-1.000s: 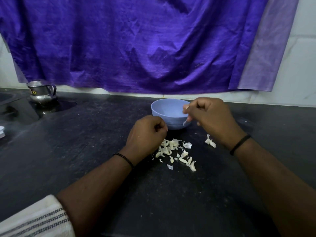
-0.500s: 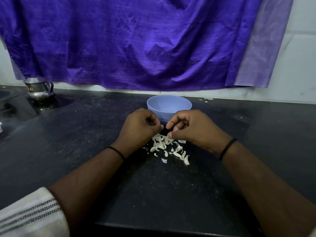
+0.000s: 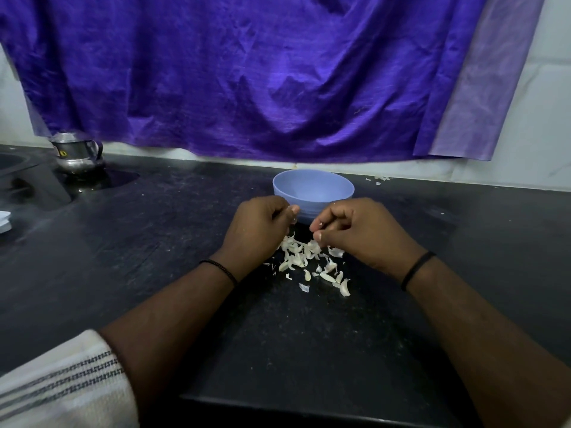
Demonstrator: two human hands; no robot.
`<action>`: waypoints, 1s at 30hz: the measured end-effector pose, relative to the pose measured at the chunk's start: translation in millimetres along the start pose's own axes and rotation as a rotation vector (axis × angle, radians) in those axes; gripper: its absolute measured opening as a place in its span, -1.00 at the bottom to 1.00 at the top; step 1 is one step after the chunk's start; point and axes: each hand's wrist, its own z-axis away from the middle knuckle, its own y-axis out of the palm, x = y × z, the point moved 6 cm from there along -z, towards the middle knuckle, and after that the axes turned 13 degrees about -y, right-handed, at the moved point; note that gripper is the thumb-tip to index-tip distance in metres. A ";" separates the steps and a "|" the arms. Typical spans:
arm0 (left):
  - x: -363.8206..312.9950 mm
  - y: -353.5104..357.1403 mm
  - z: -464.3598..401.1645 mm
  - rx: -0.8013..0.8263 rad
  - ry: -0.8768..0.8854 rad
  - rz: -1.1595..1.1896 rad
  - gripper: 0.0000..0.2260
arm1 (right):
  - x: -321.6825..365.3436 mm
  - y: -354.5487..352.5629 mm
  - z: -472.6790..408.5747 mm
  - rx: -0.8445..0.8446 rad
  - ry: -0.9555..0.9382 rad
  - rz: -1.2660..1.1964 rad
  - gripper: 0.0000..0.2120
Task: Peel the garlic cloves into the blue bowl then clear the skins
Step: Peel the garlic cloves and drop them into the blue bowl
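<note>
the left hand point(image 3: 258, 225) is curled, but what it holds i cannot tell. the right hand point(image 3: 355, 230), which was at the blue bowl point(image 3: 312, 190) a second ago, has come back over the garlic pile point(image 3: 304, 257) with fingers curled, seemingly pinching a small piece. probably one clove went in and the next begins. the bowl stands toward the far edge of the tabletop point(image 3: 154, 242). a steel pot point(image 3: 77, 152) sits at the far left corner, out of the way.

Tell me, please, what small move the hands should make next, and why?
Probably pick a clove from the garlic pile. Both the left hand and the right hand hover curled just above it, before the blue bowl; whether either already holds anything is unclear.
</note>
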 end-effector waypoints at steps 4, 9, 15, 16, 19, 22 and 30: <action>0.8 -0.6 -0.8 0.003 -0.011 0.086 -0.88 | -0.1 8.0 -0.1 0.035 -0.038 0.077 -0.87; -1.4 -1.4 1.3 -0.009 0.005 0.054 -0.98 | -0.5 6.9 -0.2 -0.004 -0.054 0.117 -0.91; -9.2 -0.2 6.7 0.049 0.048 0.170 -0.90 | 2.0 0.3 -0.5 -0.126 -0.052 -0.020 -0.95; -9.8 0.8 6.9 0.063 0.055 0.192 -0.89 | 2.1 0.5 -1.3 -0.148 -0.045 -0.097 -0.95; -10.4 4.8 7.1 0.109 0.071 0.200 -0.89 | 2.1 -1.0 -4.1 -0.225 -0.011 -0.334 -0.90; -9.9 10.1 8.5 0.169 0.077 0.194 -0.88 | 3.3 -5.5 -4.4 -0.288 0.011 -0.400 -0.87; -10.9 12.9 10.4 0.228 0.026 0.250 -0.94 | 4.1 -5.3 -4.5 -0.302 -0.022 -0.388 -0.85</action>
